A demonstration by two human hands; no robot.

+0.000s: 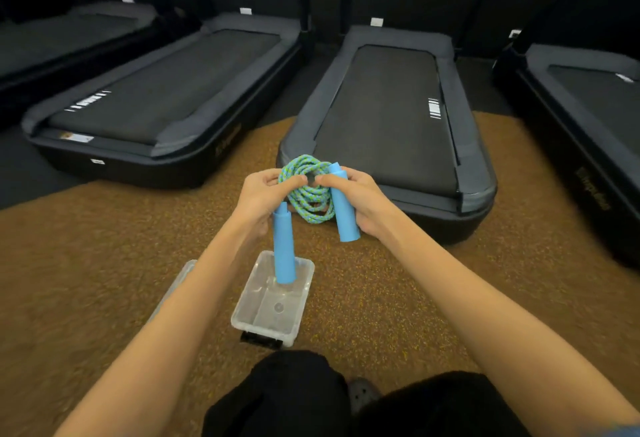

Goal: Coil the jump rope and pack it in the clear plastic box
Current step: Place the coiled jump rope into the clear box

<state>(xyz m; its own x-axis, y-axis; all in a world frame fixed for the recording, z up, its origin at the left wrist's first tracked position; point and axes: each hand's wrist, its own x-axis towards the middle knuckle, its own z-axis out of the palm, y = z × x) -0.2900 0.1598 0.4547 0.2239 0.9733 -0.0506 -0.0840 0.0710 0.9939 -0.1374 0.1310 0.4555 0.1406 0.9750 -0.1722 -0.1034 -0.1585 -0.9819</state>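
Near the person's knees, at 6 o'clock, the clear plastic box [273,301] sits open on the brown floor [398,281], with its lid [176,281] just beside it at 9 o'clock. Above it, both hands hold the jump rope [308,191], already wound into loops. The left hand [259,194] pinches the coil, one blue handle [284,246] hanging down. The right hand [360,201] grips the other handle [341,204]. Next, I think, tuck it all down into the box. Treadmills [388,114] stand far off at 12 o'clock.
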